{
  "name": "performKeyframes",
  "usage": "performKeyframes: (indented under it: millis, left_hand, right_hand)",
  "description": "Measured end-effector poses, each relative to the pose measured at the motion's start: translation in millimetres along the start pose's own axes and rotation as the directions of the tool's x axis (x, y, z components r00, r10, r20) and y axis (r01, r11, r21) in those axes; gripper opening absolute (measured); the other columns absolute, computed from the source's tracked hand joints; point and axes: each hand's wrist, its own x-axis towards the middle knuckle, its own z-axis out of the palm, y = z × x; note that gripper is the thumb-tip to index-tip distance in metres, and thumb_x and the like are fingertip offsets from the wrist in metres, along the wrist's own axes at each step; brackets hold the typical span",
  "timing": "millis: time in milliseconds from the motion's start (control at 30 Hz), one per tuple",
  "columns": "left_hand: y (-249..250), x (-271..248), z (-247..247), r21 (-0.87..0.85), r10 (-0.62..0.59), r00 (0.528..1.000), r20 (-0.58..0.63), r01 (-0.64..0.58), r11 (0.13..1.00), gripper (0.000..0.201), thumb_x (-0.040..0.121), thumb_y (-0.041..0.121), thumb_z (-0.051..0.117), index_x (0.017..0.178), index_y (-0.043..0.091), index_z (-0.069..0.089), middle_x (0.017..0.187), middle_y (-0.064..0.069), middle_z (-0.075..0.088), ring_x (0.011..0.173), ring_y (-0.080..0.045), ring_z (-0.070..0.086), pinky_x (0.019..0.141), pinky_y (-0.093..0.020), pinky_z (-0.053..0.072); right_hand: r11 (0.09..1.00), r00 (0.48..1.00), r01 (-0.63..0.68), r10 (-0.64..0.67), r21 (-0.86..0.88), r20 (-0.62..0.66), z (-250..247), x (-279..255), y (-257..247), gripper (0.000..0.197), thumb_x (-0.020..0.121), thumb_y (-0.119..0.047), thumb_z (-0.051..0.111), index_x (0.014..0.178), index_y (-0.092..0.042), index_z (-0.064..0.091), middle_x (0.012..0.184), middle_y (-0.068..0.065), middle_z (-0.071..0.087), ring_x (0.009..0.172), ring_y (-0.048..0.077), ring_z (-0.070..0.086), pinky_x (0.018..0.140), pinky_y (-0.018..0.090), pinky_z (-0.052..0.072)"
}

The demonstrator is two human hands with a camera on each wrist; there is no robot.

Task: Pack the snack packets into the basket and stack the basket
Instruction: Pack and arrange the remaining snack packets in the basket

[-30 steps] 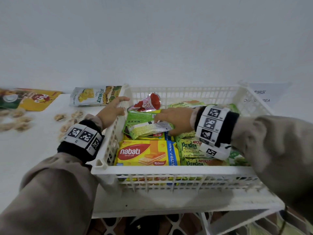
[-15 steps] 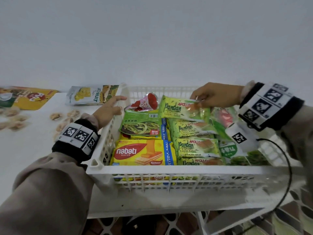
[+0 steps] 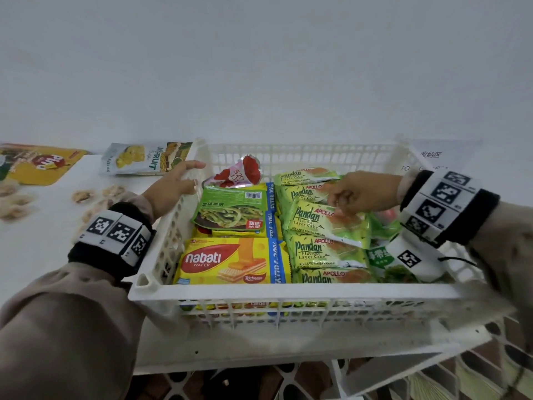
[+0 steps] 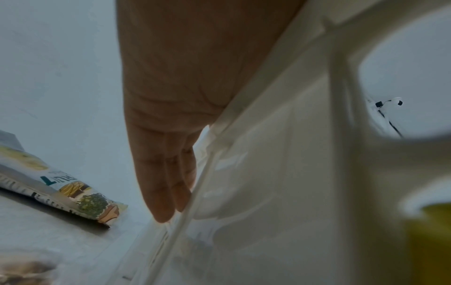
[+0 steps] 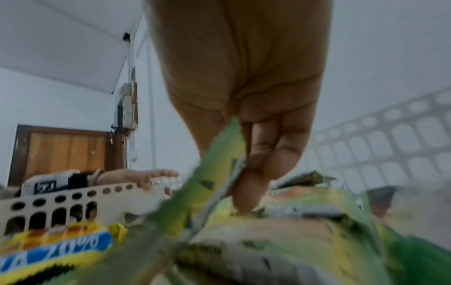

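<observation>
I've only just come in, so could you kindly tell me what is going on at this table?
A person is packing snacks into a white perforated plastic basket. Their right hand pinches a green Pandan layer cake packet lying on the other Pandan packets. The left hand rests on the basket's left wall, fingers straight. A yellow Nabati wafer pack is already inside; a white jackfruit chips bag lies outside on the table.

Plain pale wall (image 3: 259, 67) stood behind a white table (image 3: 34, 249). Brown wooden door (image 5: 66, 152) showed in the right wrist view. Light was even, dim.
</observation>
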Motion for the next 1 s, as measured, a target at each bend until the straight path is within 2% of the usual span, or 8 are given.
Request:
performKeyframes:
  millis: [167,333,433,533,633,767,867,1000]
  left_hand:
    - [-1.2,0.6,-0.1,-0.01,-0.012,1.0,-0.008,0.011,1.0,0.048,0.088,-0.006,0.037,0.125,0.024,0.043,0.141,-0.013,0.036,0.126,-0.032,0.039,0.098,-0.04,0.035]
    - [0.0,1.0,-0.4,0.0,-0.031,1.0,0.003,0.031,1.0,0.048,0.089,-0.004,0.037,0.128,0.025,0.041,0.141,-0.015,0.036,0.124,-0.039,0.039,0.095,-0.044,0.036]
    - [0.2,1.3,-0.4,-0.002,-0.031,1.0,-0.002,0.031,1.0,0.049,0.089,-0.004,0.037,0.13,0.022,0.04,0.14,-0.015,0.037,0.124,-0.038,0.04,0.091,-0.039,0.036]
    - [0.0,1.9,0.3,-0.019,-0.033,0.999,-0.009,0.033,0.999,0.05,0.087,-0.005,0.037,0.129,0.023,0.041,0.139,-0.016,0.037,0.124,-0.04,0.039,0.092,-0.041,0.036]
    - [2.3,-0.2,0.2,-0.041,-0.035,0.999,-0.011,0.035,0.999,0.05,0.085,-0.001,0.041,0.13,0.021,0.041,0.139,-0.014,0.037,0.123,-0.037,0.04,0.095,-0.043,0.036]
    - [7.3,-4.0,-0.2,-0.049,-0.011,1.0,0.0,0.011,0.999,0.059,0.066,0.017,0.043,0.125,0.023,0.043,0.127,-0.004,0.039,0.114,-0.022,0.04,0.089,-0.034,0.037]
    - [3.7,-0.1,0.8,-0.061,0.007,1.0,-0.008,-0.008,0.998,0.05,0.081,0.004,0.047,0.129,0.015,0.042,0.124,-0.003,0.038,0.115,-0.019,0.039,0.09,-0.031,0.035]
    - [0.1,2.8,0.6,-0.004,0.024,0.999,-0.023,-0.024,1.0,0.049,0.087,-0.01,0.038,0.131,0.011,0.041,0.131,-0.005,0.036,0.116,-0.014,0.035,0.094,-0.027,0.029]
  right_hand:
    - [0.935,0.977,0.152,-0.192,0.321,0.096,-15.8,-13.3,-4.9,0.02,0.085,0.001,0.06,0.078,-0.017,0.061,0.062,0.004,0.062,0.052,0.008,0.054,0.058,0.016,0.044]
    - [0.955,0.876,0.137,-0.24,0.262,0.418,9.9,-14.7,-15.4,0.017,0.083,0.003,0.061,0.082,-0.014,0.063,0.065,0.001,0.065,0.05,0.003,0.056,0.054,0.02,0.045]
    - [0.977,0.869,0.14,-0.199,0.16,0.453,26.2,-11.1,-21.4,0.011,0.078,-0.002,0.07,0.086,-0.002,0.062,0.065,0.0,0.062,0.05,-0.003,0.055,0.051,0.009,0.041]
    - [0.975,0.922,0.221,-0.217,0.023,0.321,21.0,-14.0,-28.5,0.029,0.07,-0.014,0.079,0.087,-0.026,0.059,0.076,-0.009,0.058,0.063,0.0,0.052,0.059,0.006,0.038]
    - [0.93,0.916,0.367,-0.368,0.033,0.162,12.2,-19.6,-33.5,0.056,0.068,-0.017,0.08,0.12,-0.024,0.06,0.106,-0.008,0.056,0.089,0.0,0.051,0.076,0.001,0.034]
    - [0.844,0.81,0.535,-0.503,-0.03,0.301,27.1,-18.9,-41.2,0.068,0.071,-0.002,0.074,0.132,-0.018,0.048,0.145,-0.015,0.021,0.125,-0.009,0.02,0.095,-0.009,0.004]
    - [0.815,0.795,0.551,-0.448,-0.18,0.408,37.6,-13.0,-38.3,0.066,0.074,-0.007,0.068,0.134,-0.021,0.046,0.144,-0.012,-0.014,0.13,0.0,-0.006,0.087,-0.008,-0.021]
    - [0.818,0.772,0.568,-0.488,-0.096,0.406,31.8,-8.6,-42.2,0.069,0.063,-0.039,0.061,0.129,-0.023,0.05,0.146,-0.01,-0.006,0.136,0.004,0.002,0.104,0.005,-0.013]
